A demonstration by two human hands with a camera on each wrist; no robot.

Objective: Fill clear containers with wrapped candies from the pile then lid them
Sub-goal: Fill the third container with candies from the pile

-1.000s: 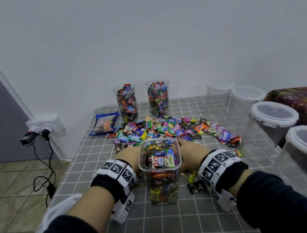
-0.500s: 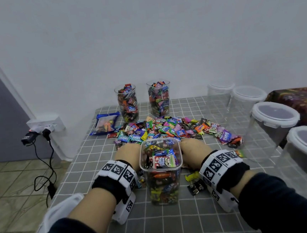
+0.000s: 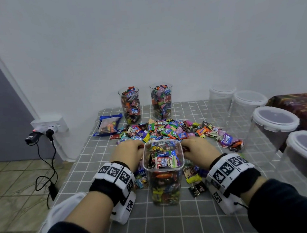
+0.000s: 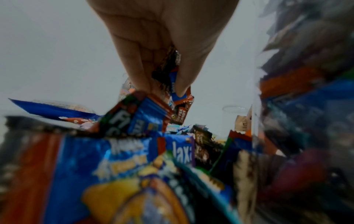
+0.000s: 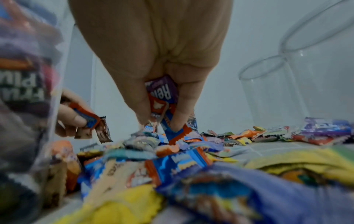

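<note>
Grey checked cloth [image 3: 91, 174] carried the pile [image 3: 169, 131] at mid-frame behind the nearly full container [image 3: 164, 173], where my left hand [image 3: 129, 153] and right hand [image 3: 198, 149] each pinched light, crinkly, slippery candies, best bunched by their wrappers.

A plain room in what looked like a home, set up for sorting sweets. A small table [image 3: 102, 178] covered with a grey checked cloth stood against a bare white wall [image 3: 161, 41]. Left of the left hand [image 3: 128, 152], a white wall socket [image 3: 49, 123] held plugs with black cables trailing down to a beige tiled floor [image 3: 12, 184]. Beyond both hands lay a pile of wrapped candies [image 3: 169, 131], with two filled clear containers [image 3: 130, 105] behind it. Right of the right hand [image 3: 198, 149] stood lidded tubs [image 3: 274, 124] and a dark patterned cloth [image 3: 304, 110].
</note>
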